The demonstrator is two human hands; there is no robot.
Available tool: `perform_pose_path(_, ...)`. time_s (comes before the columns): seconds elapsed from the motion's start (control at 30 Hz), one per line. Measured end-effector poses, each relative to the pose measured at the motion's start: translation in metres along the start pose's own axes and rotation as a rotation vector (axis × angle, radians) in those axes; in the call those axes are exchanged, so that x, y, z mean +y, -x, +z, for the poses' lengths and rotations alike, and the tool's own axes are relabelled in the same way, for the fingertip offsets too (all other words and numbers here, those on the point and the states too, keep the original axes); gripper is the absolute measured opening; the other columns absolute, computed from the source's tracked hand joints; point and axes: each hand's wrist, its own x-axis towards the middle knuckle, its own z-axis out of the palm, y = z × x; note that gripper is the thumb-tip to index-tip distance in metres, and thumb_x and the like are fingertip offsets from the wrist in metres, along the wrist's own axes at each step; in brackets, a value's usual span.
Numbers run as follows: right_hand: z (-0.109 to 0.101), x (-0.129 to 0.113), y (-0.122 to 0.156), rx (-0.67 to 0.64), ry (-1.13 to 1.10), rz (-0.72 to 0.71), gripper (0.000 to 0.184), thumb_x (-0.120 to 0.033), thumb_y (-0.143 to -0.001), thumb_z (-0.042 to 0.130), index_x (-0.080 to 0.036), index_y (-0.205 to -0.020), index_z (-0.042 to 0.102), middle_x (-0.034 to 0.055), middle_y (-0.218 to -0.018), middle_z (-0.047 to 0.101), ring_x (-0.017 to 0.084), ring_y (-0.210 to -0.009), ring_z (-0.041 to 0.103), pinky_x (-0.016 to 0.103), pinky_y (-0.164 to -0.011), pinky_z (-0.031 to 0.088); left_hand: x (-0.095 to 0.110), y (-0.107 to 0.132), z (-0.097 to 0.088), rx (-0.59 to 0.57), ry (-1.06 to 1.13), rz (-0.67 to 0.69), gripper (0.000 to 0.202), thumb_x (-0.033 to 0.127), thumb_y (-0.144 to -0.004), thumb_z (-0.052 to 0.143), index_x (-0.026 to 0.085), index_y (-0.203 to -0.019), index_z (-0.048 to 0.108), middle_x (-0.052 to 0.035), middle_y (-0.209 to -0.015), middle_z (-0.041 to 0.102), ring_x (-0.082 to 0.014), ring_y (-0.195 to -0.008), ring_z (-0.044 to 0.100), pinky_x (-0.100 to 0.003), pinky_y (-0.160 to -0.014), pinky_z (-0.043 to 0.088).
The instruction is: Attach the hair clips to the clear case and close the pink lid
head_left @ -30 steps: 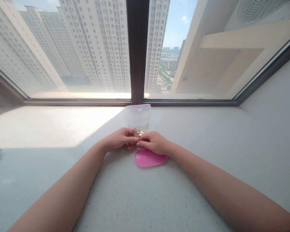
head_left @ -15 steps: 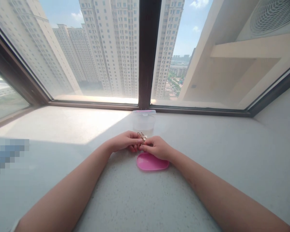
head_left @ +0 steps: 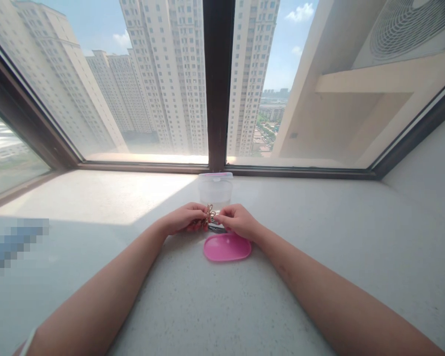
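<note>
Right hand (head_left: 237,221) shifted off pink dish (head_left: 227,247), pinching gold trinket (head_left: 209,213) (tiny, wiry) with left hand (head_left: 183,219)

Head view looks down over the windowsill (head_left: 319,237).

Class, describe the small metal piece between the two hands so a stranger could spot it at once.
Follow the dark window post down to the pale sill, where a clear tub stands. Before it, the left hand and right hand pinch a tiny golden wire ornament. It alone is metallic and looped; the pink dish nearby is smooth.
</note>
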Motion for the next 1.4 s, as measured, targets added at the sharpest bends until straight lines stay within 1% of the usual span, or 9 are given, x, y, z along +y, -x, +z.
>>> perform_pose_path(0.13, -0.008, 0.001, -0.004, 0.054, -0.378, 0.120, 0.033, -0.045, -0.075, 0.065, -0.013, -0.072, 0.058, -0.0055, -0.046, 0.047, 0.003, -0.033, 0.029, 0.018, -0.035, 0.018, 0.002, 0.003, 0.002, 0.017, -0.038, -0.029, 0.019, 0.024, -0.075, 0.050, 0.012, -0.082, 0.062, -0.0082, -0.070, 0.068, -0.0071, -0.040, 0.047, -0.018, -0.034, 0.021)
perform_pose_path(0.23, -0.009, 0.001, -0.004, 0.047, -0.474, 0.115, 0.033, -0.044, -0.072, 0.069, -0.012, -0.080, 0.061, -0.0022, -0.057, 0.056, 0.002, -0.033, 0.032, 0.018, -0.031, 0.015, 0.004, 0.002, 0.008, 0.077, -0.089, -0.004, 0.020, 0.024, -0.074, 0.048, 0.012, -0.081, 0.062, -0.0067, -0.068, 0.067, -0.0072, -0.039, 0.047, -0.019, -0.036, 0.022)
perform_pose_path(0.33, -0.007, 0.000, -0.003, 0.052, -0.448, 0.058, 0.036, -0.042, -0.071, 0.071, -0.013, -0.092, 0.062, 0.0012, -0.072, 0.062, 0.003, -0.037, 0.040, 0.016, -0.031, 0.020, 0.002, -0.003, 0.017, 0.222, -0.222, 0.054, 0.017, 0.020, -0.072, 0.044, 0.013, -0.072, 0.060, -0.0013, -0.058, 0.061, -0.0076, -0.039, 0.043, -0.020, -0.040, 0.028)
perform_pose_path(0.43, -0.004, 0.001, -0.003, 0.071, -0.340, -0.001, 0.036, -0.040, -0.071, 0.070, -0.014, -0.095, 0.064, 0.0001, -0.067, 0.062, 0.004, -0.039, 0.043, 0.017, -0.034, 0.027, -0.002, -0.007, 0.027, 0.379, -0.504, 0.144, 0.016, 0.019, -0.071, 0.045, 0.014, -0.062, 0.058, 0.0014, -0.052, 0.053, -0.0096, -0.048, 0.044, -0.021, -0.047, 0.030)
perform_pose_path(0.6, -0.002, 0.006, -0.004, 0.189, -0.208, -0.047, 0.031, -0.042, -0.073, 0.068, -0.013, -0.084, 0.063, -0.0035, -0.050, 0.052, 0.006, -0.039, 0.041, 0.019, -0.038, 0.032, -0.002, -0.008, 0.038, 0.426, -0.725, 0.325, 0.016, 0.014, -0.071, 0.043, 0.015, -0.065, 0.058, 0.0025, -0.057, 0.051, -0.0107, -0.057, 0.044, -0.022, -0.055, 0.032)
perform_pose_path(0.83, -0.001, 0.006, -0.006, 0.220, -0.111, -0.188, 0.030, -0.040, -0.070, 0.071, -0.012, -0.081, 0.068, 0.0049, -0.068, 0.064, 0.012, -0.055, 0.055, 0.022, -0.040, 0.047, 0.005, -0.006, 0.039, 0.530, -1.025, 0.317, 0.017, 0.019, -0.077, 0.045, 0.018, -0.065, 0.058, -0.0001, -0.060, 0.053, -0.0123, -0.055, 0.043, -0.024, -0.054, 0.027)
perform_pose_path(1.03, 0.000, 0.007, -0.005, 0.191, -0.115, -0.243, 0.031, -0.035, -0.068, 0.073, -0.013, -0.089, 0.067, 0.0067, -0.077, 0.067, 0.016, -0.064, 0.062, 0.025, -0.048, 0.053, 0.006, -0.005, 0.037, 0.590, -1.130, 0.315, 0.019, 0.026, -0.079, 0.047, 0.019, -0.065, 0.058, -0.0022, -0.063, 0.056, -0.0131, -0.056, 0.044, -0.025, -0.054, 0.025)
perform_pose_path(1.23, 0.002, 0.010, -0.006, 0.195, -0.108, -0.200, 0.022, -0.034, -0.071, 0.070, -0.015, -0.078, 0.062, 0.0043, -0.069, 0.066, 0.015, -0.058, 0.063, 0.027, -0.051, 0.053, 0.000, -0.008, 0.034, 0.632, -1.165, 0.363, 0.011, 0.022, -0.077, 0.050, 0.019, -0.069, 0.057, -0.0021, -0.069, 0.058, -0.0137, -0.060, 0.048, -0.025, -0.056, 0.030)
perform_pose_path(1.4, -0.001, 0.008, -0.007, 0.285, -0.174, -0.172, 0.026, -0.037, -0.067, 0.074, -0.015, -0.071, 0.062, 0.0032, -0.061, 0.065, 0.016, -0.057, 0.063, 0.030, -0.055, 0.054, -0.001, -0.006, 0.029, 0.616, -1.094, 0.458, 0.016, 0.026, -0.081, 0.052, 0.020, -0.094, 0.060, -0.0045, -0.087, 0.060, -0.0151, -0.071, 0.054, -0.025, -0.063, 0.040)
